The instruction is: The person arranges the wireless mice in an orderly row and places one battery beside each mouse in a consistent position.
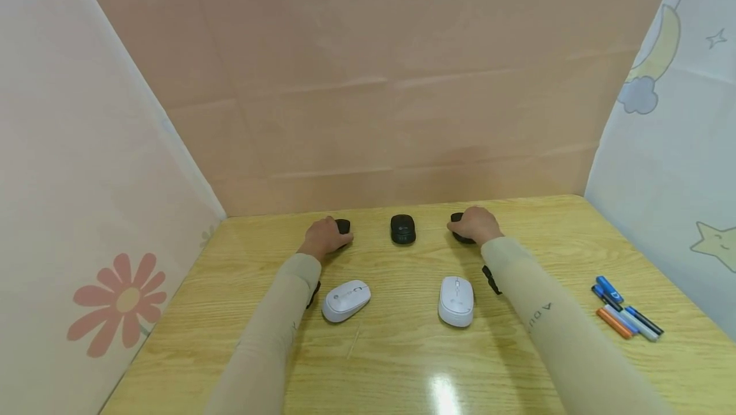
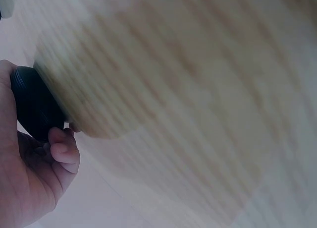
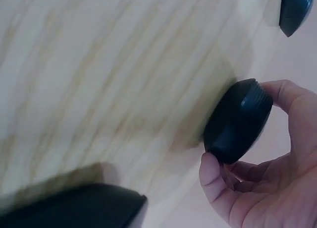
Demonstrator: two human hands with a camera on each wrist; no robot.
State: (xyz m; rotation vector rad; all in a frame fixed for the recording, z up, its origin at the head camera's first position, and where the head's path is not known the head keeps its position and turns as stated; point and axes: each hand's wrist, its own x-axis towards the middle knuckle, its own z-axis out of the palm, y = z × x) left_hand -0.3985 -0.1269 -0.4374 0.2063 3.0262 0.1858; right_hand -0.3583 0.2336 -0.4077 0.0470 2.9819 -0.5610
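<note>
At the back left of the table, my left hand (image 1: 324, 237) grips a black computer mouse (image 1: 344, 226) by its sides. In the left wrist view, curled fingers (image 2: 64, 151) press against the dark side of that mouse (image 2: 37, 103). At the back right my right hand (image 1: 478, 225) holds another black mouse (image 3: 237, 121), pinched between thumb and fingers in the right wrist view. Between both hands a third black mouse (image 1: 402, 229) sits untouched. Closer to the front are two white mice, one tilted at left (image 1: 347, 301) and one straight at right (image 1: 457, 301).
Several markers (image 1: 627, 313) lie in a cluster on the right side of the wooden table (image 1: 397, 364). A plain beige sheet (image 1: 391, 102) rises behind the table, with patterned white sheets at both sides. A dark shape (image 3: 74, 208) fills the right wrist view's lower left corner.
</note>
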